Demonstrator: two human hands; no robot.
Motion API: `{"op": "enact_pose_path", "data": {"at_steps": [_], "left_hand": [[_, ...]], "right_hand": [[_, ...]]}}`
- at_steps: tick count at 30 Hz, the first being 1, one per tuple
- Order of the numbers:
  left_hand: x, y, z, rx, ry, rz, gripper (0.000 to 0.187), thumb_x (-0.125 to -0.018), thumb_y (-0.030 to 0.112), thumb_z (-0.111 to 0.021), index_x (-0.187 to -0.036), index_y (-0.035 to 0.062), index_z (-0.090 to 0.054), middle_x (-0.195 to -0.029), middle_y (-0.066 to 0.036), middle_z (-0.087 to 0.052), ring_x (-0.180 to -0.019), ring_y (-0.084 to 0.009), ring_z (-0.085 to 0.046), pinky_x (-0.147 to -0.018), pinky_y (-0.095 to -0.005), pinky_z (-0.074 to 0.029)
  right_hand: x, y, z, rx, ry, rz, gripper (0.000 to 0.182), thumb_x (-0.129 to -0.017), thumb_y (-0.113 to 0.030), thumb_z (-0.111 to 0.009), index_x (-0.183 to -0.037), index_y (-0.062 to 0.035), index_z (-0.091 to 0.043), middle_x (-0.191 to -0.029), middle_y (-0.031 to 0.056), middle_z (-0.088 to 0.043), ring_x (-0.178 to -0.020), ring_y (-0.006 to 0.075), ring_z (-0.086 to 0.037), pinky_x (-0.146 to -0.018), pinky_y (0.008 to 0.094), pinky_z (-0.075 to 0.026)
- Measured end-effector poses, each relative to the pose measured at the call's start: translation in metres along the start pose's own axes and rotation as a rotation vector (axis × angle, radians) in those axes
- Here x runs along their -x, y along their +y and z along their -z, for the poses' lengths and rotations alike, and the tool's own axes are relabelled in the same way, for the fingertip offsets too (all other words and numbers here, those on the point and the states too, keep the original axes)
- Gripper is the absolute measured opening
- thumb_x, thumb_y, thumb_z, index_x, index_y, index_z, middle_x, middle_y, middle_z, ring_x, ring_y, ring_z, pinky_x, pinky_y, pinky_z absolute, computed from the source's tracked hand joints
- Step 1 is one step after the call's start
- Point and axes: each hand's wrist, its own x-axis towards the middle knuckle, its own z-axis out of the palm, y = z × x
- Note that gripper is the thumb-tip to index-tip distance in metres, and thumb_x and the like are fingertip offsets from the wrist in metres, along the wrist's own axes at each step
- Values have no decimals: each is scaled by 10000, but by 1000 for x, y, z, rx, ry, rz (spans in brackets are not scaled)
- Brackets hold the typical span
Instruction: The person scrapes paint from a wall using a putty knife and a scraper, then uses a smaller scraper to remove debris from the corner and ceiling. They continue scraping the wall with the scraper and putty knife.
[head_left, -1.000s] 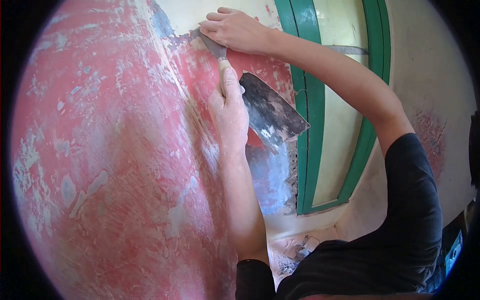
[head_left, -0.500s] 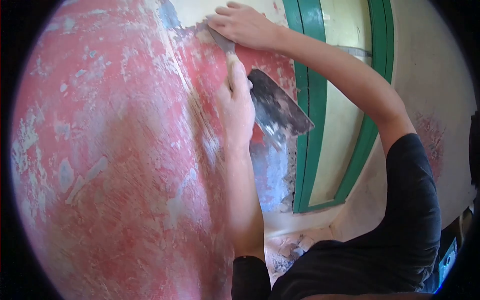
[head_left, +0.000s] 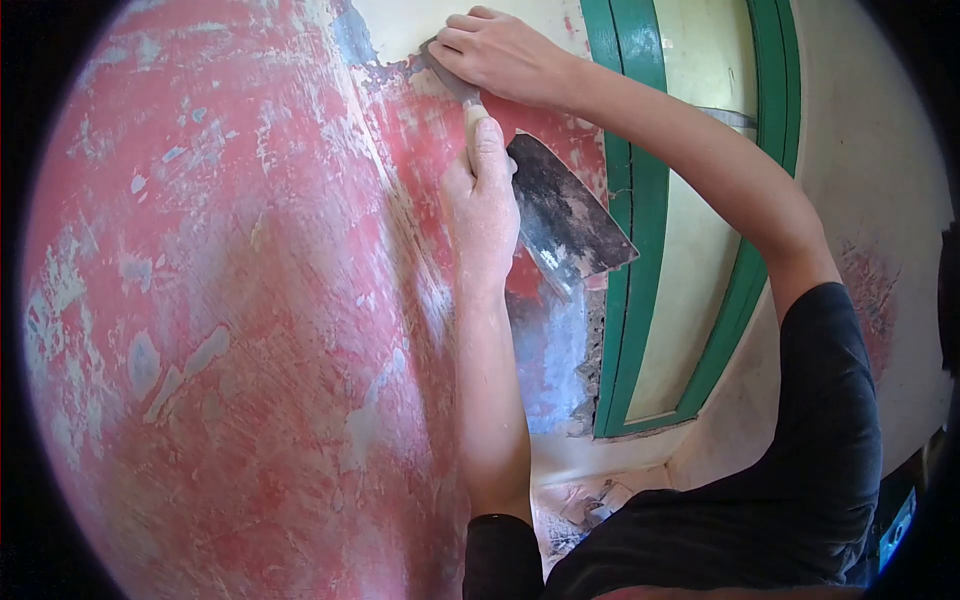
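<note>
My left hand [head_left: 487, 195] is closed around the pale handle of a putty knife [head_left: 453, 78], thumb along the handle. The blade points up against the wall [head_left: 250, 330], at the border between red paint and a cream patch [head_left: 415, 22]. My right hand [head_left: 500, 55] reaches across from the right, its fingers bent and closed at the putty knife's blade; the fingertips are partly hidden. A broad dark trowel blade [head_left: 565, 205], smeared with pale residue, sticks out beside my left hand. Its grip is hidden behind that hand, so I cannot see fully how it is held.
Scraped red paint with pale bare spots covers the wall on the left. A green frame [head_left: 625, 290] with cream panels stands at the right. Below the trowel is a bluish-white patch [head_left: 550, 350] with a broken edge. Rubble [head_left: 590, 505] lies low down, near the black-sleeved body.
The view has shifted slightly, so the wall and frame sit a little further right and lower. Both hands keep their places at the putty knife, with little visible movement against the wall.
</note>
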Motion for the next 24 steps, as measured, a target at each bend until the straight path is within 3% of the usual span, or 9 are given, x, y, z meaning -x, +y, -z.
{"op": "enact_pose_path", "data": {"at_steps": [2,4,9,10,12,14,16,21,24], "left_hand": [[7,14,0,14,13,66,666,-1043,509,-511,-1346,-82,-561,-1013,-102,-648,-903,-164,-546,-850,-312,-456],[10,12,2,28,35,128,707,-1015,550,-551,-1245,-114,-624,-1078,-120,-643,-969,-175,-535,-917,-317,-438],[6,12,0,114,44,71,678,-996,583,-569,-1079,-85,-653,-938,-71,-562,-910,-156,-490,-863,-291,-407],[8,14,0,131,54,117,649,-1003,557,-576,-1069,-84,-648,-923,-64,-542,-891,-156,-469,-855,-303,-406],[12,2,3,131,31,94,638,-1002,548,-581,-1083,-80,-654,-935,-66,-554,-890,-154,-476,-857,-303,-409],[4,-6,7,122,14,50,628,-1002,539,-586,-1096,-77,-661,-947,-68,-565,-889,-152,-483,-859,-303,-412],[-7,-3,9,-2,34,-41,681,-1054,511,-477,-1386,-78,-553,-1051,-166,-662,-912,-185,-583,-848,-335,-478],[4,6,19,27,51,58,693,-1046,527,-478,-1325,-98,-589,-1123,-168,-680,-923,-186,-593,-851,-344,-480],[3,3,18,-15,-9,72,673,-1054,512,-474,-1314,-98,-591,-946,-99,-625,-848,-155,-546,-794,-316,-470]], "right_hand": [[-3,-4,4,-34,-149,-32,299,-847,-154,-611,-1101,1,-648,-1016,68,-636,-1007,184,-629,-888,322,-510],[3,-11,4,15,-159,6,294,-845,-154,-613,-1095,-2,-648,-1012,66,-638,-1003,185,-631,-889,318,-510],[-7,-10,6,-54,-210,-57,273,-832,-153,-622,-1065,-13,-647,-983,52,-638,-988,180,-635,-887,309,-509],[-3,-11,1,-21,-109,-37,176,-819,-155,-629,-946,-36,-656,-921,32,-631,-958,170,-634,-855,306,-507],[3,-14,-2,17,-9,-16,104,-807,-157,-635,-826,-59,-665,-859,12,-623,-927,159,-633,-824,303,-504],[3,-14,-3,61,-83,22,245,-817,-163,-631,-1023,-30,-633,-947,48,-636,-958,192,-645,-868,317,-514],[-16,-11,-10,26,-52,-14,170,-810,-159,-630,-930,-40,-651,-913,35,-633,-941,178,-637,-847,312,-509],[-13,-17,0,11,-43,4,121,-800,-158,-632,-839,-50,-671,-878,28,-632,-923,165,-629,-827,310,-505],[-10,-22,-4,-9,2,12,119,-803,-154,-629,-842,-50,-671,-879,26,-630,-925,167,-631,-830,318,-504]]}}
